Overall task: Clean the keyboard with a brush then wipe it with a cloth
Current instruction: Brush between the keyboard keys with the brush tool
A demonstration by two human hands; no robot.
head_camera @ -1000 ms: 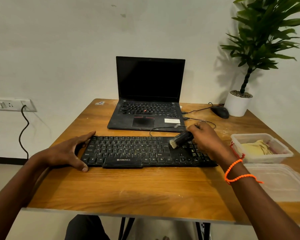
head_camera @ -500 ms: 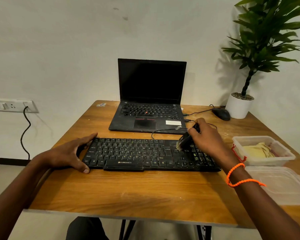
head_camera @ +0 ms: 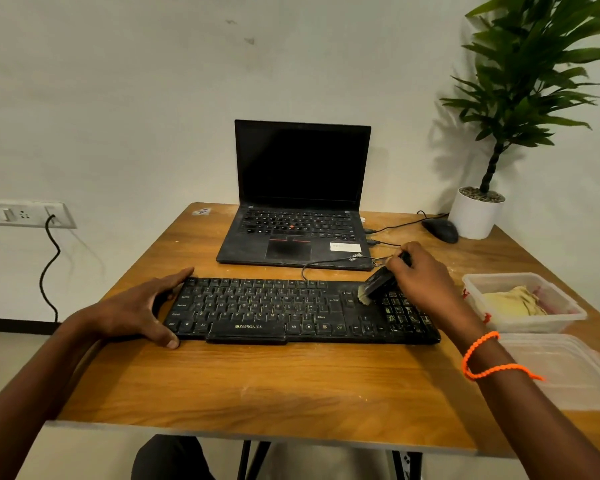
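Compared with a second ago, the brush [head_camera: 374, 287] sits farther right along the keyboard [head_camera: 291, 311], its pale bristles now angled down onto the keys at the left edge of the number pad. Right hand [head_camera: 421, 277], at 3 o'clock of the keyboard, is closed around the dark brush handle. Left hand [head_camera: 139, 308], at 9 o'clock, is spread wide, fingers behind the keyboard's far-left corner and thumb at its near-left corner, bracing it on the wooden table [head_camera: 257, 382]. At 12 o'clock of the keyboard stands an open laptop [head_camera: 300, 202] with a dark screen. At 3 o'clock, beyond the right hand, a clear container [head_camera: 523, 303] holds the yellow cloth [head_camera: 513, 301]; its lid [head_camera: 561, 368] lies nearer the viewer
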